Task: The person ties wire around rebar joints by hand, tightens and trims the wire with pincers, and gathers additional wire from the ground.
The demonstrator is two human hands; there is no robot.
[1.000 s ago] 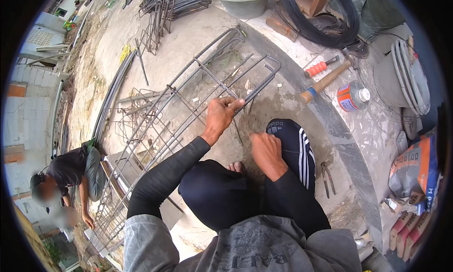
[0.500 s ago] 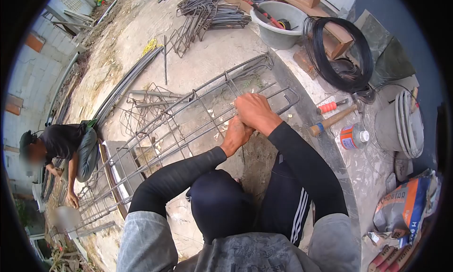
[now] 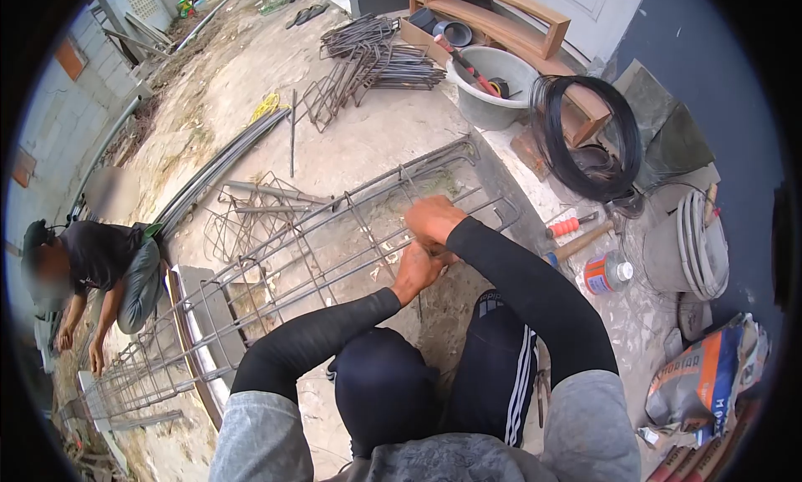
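Right hand [image 3: 436,220], shifted from knee [image 3: 491,315] to steel cage [image 3: 361,223], meets left hand [image 3: 419,272].
Both look curled, but what they grip cannot be told; cage stretches from eight to one o'clock.

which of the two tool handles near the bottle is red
The red handle is the one farther from the bottle; the other, a wooden handle with a blue band, lies between them.

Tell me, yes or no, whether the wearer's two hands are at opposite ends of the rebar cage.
No, the left hand and the right hand are close together at the same end of the rebar cage.
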